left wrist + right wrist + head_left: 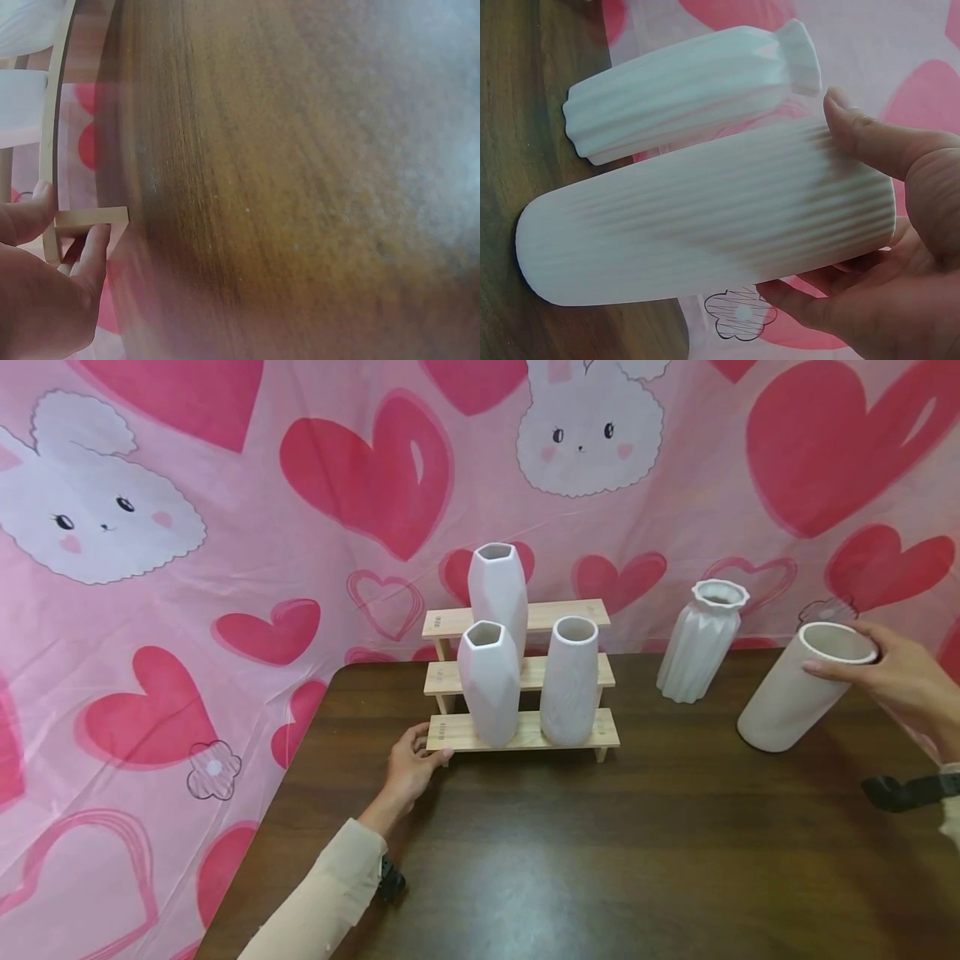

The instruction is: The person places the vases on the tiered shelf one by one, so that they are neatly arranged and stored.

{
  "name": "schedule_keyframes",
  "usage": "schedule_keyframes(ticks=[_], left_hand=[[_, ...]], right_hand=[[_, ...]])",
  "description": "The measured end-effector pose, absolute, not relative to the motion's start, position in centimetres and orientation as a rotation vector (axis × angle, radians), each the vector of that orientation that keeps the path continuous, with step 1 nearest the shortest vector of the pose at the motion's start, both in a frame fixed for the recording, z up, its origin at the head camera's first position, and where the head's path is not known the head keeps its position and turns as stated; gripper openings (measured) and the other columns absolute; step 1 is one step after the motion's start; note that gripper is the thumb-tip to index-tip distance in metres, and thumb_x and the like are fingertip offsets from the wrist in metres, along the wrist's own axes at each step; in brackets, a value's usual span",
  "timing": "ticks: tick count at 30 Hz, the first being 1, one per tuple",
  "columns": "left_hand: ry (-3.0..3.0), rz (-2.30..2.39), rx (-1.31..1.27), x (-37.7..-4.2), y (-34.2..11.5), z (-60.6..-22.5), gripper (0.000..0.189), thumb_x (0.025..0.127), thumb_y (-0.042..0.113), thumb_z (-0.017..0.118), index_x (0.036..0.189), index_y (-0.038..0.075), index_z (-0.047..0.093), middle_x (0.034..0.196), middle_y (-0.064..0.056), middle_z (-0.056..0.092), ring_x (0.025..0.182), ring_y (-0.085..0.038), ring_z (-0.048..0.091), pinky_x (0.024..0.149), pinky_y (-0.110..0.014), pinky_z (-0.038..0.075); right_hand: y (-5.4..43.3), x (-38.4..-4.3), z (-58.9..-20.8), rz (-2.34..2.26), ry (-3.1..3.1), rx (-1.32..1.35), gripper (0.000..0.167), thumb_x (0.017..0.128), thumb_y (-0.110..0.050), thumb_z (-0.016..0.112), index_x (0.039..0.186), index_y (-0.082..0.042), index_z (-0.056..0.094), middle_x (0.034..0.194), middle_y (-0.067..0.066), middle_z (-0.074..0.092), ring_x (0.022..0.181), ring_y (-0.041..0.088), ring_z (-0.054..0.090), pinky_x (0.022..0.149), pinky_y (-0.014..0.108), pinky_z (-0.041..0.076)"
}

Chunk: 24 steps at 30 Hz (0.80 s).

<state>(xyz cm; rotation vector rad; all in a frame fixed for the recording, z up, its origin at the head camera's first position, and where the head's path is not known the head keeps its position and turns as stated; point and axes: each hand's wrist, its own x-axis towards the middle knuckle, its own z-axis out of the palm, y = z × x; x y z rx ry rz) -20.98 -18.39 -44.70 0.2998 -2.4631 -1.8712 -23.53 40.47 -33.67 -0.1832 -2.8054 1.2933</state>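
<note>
My left hand (411, 770) grips the left end of a three-step wooden display stand (531, 731), with the thumb at the board's edge and fingers by its leg (90, 217). Two white vases stand on the lowest step: a faceted one (491, 693) and a round, tapered one (570, 689). Behind them a taller faceted vase (498, 589) rises from a higher step. At the right, my right hand (911, 681) holds a ribbed white cylindrical vase (705, 217) around its upper end. Whether its base touches the table cannot be told.
A white fluted vase with a scalloped rim (701, 639) stands on the brown wooden table (600, 852), between the stand and the held vase. A pink cloth (247, 552) with hearts and rabbits hangs behind the table and along its left side.
</note>
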Motion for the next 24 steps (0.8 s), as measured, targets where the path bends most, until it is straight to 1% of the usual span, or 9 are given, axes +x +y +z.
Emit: schedule_keyframes(ticks=[4, 7, 9, 12, 15, 19, 22, 24], left_hand=[[-2.471, -1.868, 0.311, -21.0, -18.4, -44.6, 0.061, 0.085, 0.005, 0.072, 0.139, 0.008, 0.045, 0.117, -0.015, 0.063, 0.105, -0.026, 0.063, 0.08, -0.035, 0.053], [-2.482, -1.856, 0.309, -20.9, -18.4, -44.6, 0.061, 0.085, 0.006, 0.072, 0.14, 0.008, 0.045, 0.118, -0.015, 0.063, 0.108, -0.027, 0.062, 0.08, -0.036, 0.053], [-2.487, -1.852, 0.312, -20.9, -18.4, -44.6, 0.061, 0.085, 0.006, 0.073, 0.14, 0.008, 0.045, 0.119, -0.015, 0.063, 0.109, -0.027, 0.062, 0.08, -0.035, 0.053], [-2.492, -1.849, 0.31, -20.9, -18.5, -44.7, 0.062, 0.085, 0.006, 0.073, 0.14, 0.009, 0.045, 0.119, -0.014, 0.063, 0.109, -0.027, 0.062, 0.08, -0.035, 0.053], [-2.481, -1.862, 0.309, -20.9, -18.5, -44.8, 0.062, 0.085, 0.006, 0.073, 0.14, 0.009, 0.045, 0.118, -0.014, 0.063, 0.107, -0.026, 0.063, 0.081, -0.037, 0.053], [-2.472, -1.871, 0.304, -20.9, -18.6, -44.8, 0.061, 0.085, 0.006, 0.073, 0.14, 0.009, 0.045, 0.119, -0.014, 0.063, 0.106, -0.026, 0.063, 0.082, -0.04, 0.053], [-2.47, -1.877, 0.301, -21.0, -18.6, -44.8, 0.062, 0.085, 0.005, 0.073, 0.14, 0.008, 0.045, 0.119, -0.015, 0.063, 0.106, -0.026, 0.063, 0.082, -0.039, 0.053], [-2.469, -1.879, 0.299, -20.9, -18.6, -44.7, 0.061, 0.085, 0.005, 0.072, 0.14, 0.008, 0.044, 0.119, -0.015, 0.062, 0.107, -0.026, 0.063, 0.081, -0.038, 0.053]], right_hand=[[40.4, -23.4, -33.5, 1.302, -2.805, -0.188, 0.083, 0.089, -0.045, 0.065, 0.154, -0.027, 0.017, 0.127, 0.018, 0.032, 0.105, 0.033, 0.033, 0.097, 0.072, 0.024], [40.4, -23.3, -33.5, 1.288, -2.798, -0.187, 0.081, 0.089, -0.045, 0.065, 0.154, -0.028, 0.019, 0.125, 0.015, 0.034, 0.105, 0.03, 0.034, 0.096, 0.071, 0.025], [40.4, -23.3, -33.6, 1.272, -2.79, -0.183, 0.079, 0.089, -0.044, 0.066, 0.153, -0.03, 0.022, 0.122, 0.009, 0.039, 0.102, 0.024, 0.036, 0.096, 0.07, 0.026], [40.6, -23.3, -33.7, 1.266, -2.77, -0.163, 0.07, 0.089, -0.041, 0.067, 0.148, -0.031, 0.031, 0.114, -0.006, 0.044, 0.098, 0.013, 0.038, 0.094, 0.06, 0.029], [40.6, -23.3, -33.8, 1.255, -2.755, -0.158, 0.064, 0.089, -0.04, 0.068, 0.144, -0.032, 0.036, 0.108, -0.016, 0.045, 0.094, 0.007, 0.039, 0.09, 0.052, 0.03], [40.4, -23.2, -33.7, 1.237, -2.739, -0.155, 0.068, 0.087, -0.039, 0.07, 0.147, -0.029, 0.038, 0.107, -0.016, 0.047, 0.094, 0.007, 0.04, 0.085, 0.043, 0.033], [40.2, -23.0, -33.3, 1.286, -2.701, -0.148, 0.068, 0.086, -0.036, 0.072, 0.146, -0.029, 0.04, 0.108, -0.016, 0.049, 0.095, 0.006, 0.041, 0.08, 0.027, 0.035], [39.8, -22.7, -32.8, 1.361, -2.661, -0.131, 0.068, 0.087, -0.031, 0.073, 0.147, -0.03, 0.041, 0.114, -0.012, 0.05, 0.098, 0.005, 0.041, 0.074, 0.016, 0.036]])
